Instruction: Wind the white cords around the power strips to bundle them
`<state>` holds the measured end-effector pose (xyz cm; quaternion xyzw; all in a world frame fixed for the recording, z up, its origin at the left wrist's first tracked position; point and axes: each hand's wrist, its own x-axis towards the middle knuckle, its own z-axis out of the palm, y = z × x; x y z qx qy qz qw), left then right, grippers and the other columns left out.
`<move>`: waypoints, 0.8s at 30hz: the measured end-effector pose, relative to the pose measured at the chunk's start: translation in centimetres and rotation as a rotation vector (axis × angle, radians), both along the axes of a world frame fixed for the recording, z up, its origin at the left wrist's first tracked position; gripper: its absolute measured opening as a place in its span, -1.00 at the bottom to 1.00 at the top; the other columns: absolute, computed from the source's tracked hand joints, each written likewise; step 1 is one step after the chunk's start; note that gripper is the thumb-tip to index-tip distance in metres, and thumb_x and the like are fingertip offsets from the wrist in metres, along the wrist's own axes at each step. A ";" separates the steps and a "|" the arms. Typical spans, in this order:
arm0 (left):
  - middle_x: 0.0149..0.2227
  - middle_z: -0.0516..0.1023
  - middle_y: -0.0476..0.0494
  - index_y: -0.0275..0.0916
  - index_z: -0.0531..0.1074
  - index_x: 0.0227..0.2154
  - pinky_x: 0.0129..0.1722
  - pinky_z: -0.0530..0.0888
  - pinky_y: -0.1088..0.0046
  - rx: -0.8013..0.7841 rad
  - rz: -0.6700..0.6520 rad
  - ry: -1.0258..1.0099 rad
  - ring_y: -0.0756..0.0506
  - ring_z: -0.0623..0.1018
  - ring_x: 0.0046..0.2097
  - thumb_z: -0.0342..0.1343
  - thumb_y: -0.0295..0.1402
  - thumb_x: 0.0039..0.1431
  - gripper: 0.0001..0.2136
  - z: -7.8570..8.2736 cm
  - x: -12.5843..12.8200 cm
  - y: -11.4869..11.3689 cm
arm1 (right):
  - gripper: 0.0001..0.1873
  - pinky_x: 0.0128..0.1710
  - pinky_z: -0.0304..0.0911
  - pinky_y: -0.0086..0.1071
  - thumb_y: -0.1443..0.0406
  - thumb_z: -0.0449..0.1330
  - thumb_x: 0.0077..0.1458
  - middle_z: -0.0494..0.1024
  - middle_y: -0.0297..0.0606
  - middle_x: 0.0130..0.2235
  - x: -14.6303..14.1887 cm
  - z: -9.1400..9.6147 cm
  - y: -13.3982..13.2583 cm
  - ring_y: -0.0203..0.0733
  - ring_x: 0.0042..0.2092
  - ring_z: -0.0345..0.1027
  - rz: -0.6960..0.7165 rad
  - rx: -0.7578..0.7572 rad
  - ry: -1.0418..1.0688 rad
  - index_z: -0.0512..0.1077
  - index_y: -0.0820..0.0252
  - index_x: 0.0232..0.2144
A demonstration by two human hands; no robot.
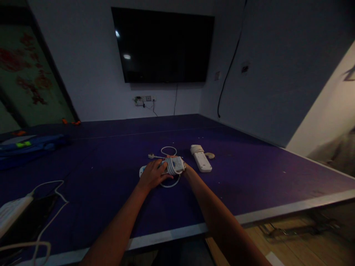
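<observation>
A white power strip (pixel 142 170) lies low over the purple tabletop in front of me, its white cord (pixel 172 166) wound in several turns around the right end. My left hand (pixel 153 173) is closed over its middle, thumb stretched toward the coils. At the right end, my right hand (pixel 185 167) reaches around the far side; the strip and coils hide most of it, with a bit of finger showing behind. Loose cord loops beyond and below the strip, ending in a plug (pixel 151 156) to the left. Another white power strip (pixel 203 162), its cord wrapped, rests just right of my hands.
On the purple table (pixel 111 207), a white power strip (pixel 13 210) and a dark flat object (pixel 36 218) lie at left front with a trailing cable. A blue cloth item (pixel 41 143) lies farther back. A screen (pixel 166 48) hangs on the wall above several sockets.
</observation>
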<state>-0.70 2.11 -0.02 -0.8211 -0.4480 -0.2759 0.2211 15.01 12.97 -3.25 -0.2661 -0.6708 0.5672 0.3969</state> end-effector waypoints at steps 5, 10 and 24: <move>-0.09 0.44 -0.29 -0.23 0.27 -0.03 -0.07 0.39 0.25 -0.023 0.128 -0.212 -0.22 0.45 -0.03 -0.02 0.03 0.08 -0.49 0.4 -0.9 0.3 | -0.71 -0.20 0.31 -0.28 0.16 0.18 -0.07 0.55 -0.23 -0.29 -1.8 -0.2 -1.1 -0.16 -0.24 0.41 -0.044 -0.050 0.132 0.43 0.17 -0.27; -0.15 0.49 -0.24 -0.21 0.25 -0.04 -0.15 0.41 0.33 -0.049 0.228 -0.381 -0.18 0.50 -0.11 0.00 0.03 0.07 -0.50 0.3 -1.6 0.9 | -0.75 -0.44 0.27 -0.42 0.39 0.15 -0.14 0.52 -0.35 -0.46 -3.2 0.3 -1.6 -0.32 -0.51 0.30 -0.063 -0.038 0.001 0.46 0.18 -0.31; -0.18 0.53 -0.30 -0.25 0.30 -0.06 -0.23 0.39 0.37 -0.072 0.430 -0.532 -0.22 0.52 -0.12 0.08 0.01 0.02 -0.48 0.0 -2.7 1.8 | -0.78 -0.28 0.27 -0.32 0.36 0.06 0.03 0.56 -0.07 -0.43 -2.2 3.2 -5.3 -0.04 -0.29 0.47 -0.274 0.378 -0.919 0.50 0.33 -0.43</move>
